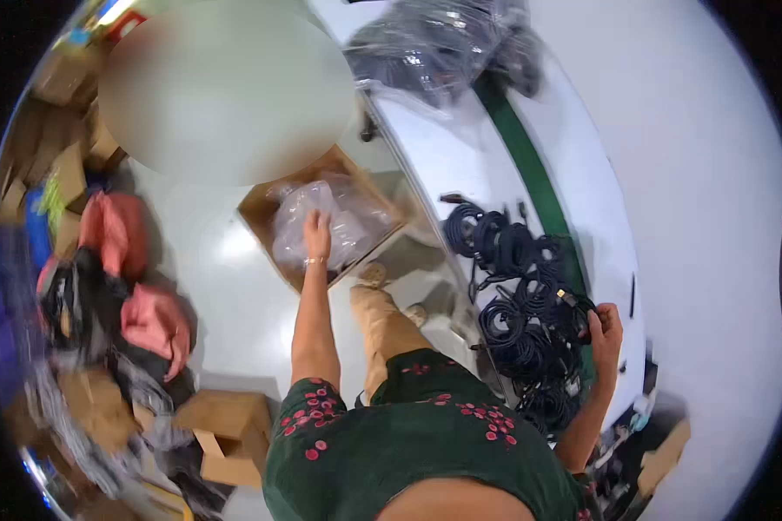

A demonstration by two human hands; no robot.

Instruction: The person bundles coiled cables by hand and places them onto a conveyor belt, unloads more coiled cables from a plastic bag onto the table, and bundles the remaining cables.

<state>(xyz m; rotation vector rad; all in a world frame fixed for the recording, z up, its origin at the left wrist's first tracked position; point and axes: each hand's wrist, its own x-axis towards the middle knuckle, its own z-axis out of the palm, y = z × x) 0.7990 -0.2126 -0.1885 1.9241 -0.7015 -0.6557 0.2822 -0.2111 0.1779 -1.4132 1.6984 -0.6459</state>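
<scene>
While the right hand [607,330] curls at the right edge of the coiled cables [517,334] on the white surface [443,156], the left hand [318,233] is over plastic [346,227] in a box [257,214]; whether either hand pinches anything, I cannot tell.

Left hand [317,234] reaches over an open cardboard box [265,247] standing on the floor [208,252]; clear plastic bags [295,217] fill it. Hand blurred; contact with the plastic cannot be told. Right hand [608,334] at far edge of the coiled cables [514,334], fingers closed about a dark cable; pale connector [565,296] just beside. Coils heaped on white counter [434,156], partly over a green strip [527,161]. Dark items in clear wrap [434,52] farther up the counter. Left side: reddish-pink bundles [155,323] on the floor, smaller carton [226,412] near.
</scene>
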